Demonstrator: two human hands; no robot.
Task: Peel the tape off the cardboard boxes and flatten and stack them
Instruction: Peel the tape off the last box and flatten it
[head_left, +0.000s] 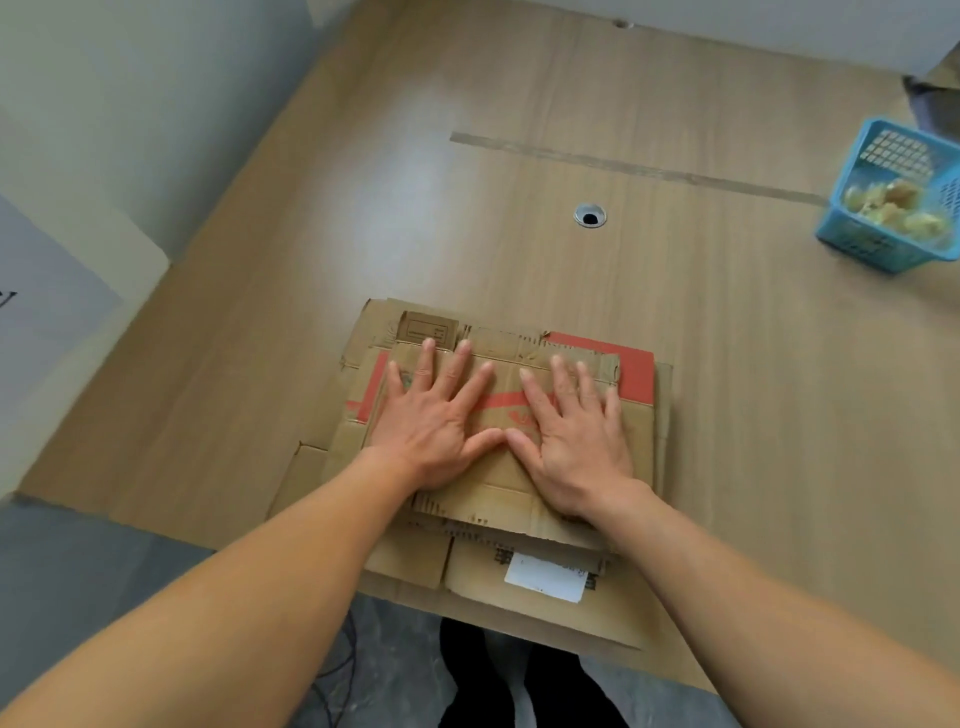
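Note:
A stack of flattened cardboard boxes (641, 415) lies at the near edge of the wooden table (519, 130). The top sheet is brown with red print; a lower sheet carries a white label (545, 577) and overhangs the table's front edge. My left hand (434, 421) and my right hand (571, 431) lie flat on the top sheet, side by side, fingers straight and spread, thumbs nearly touching. Both press down on the cardboard.
A blue plastic basket (893, 202) with crumpled yellowish tape balls stands at the table's right edge. A long strip of tape (639, 166) is stuck across the tabletop beyond the stack. A round cable hole (590, 215) sits mid-table. A wall runs along the left.

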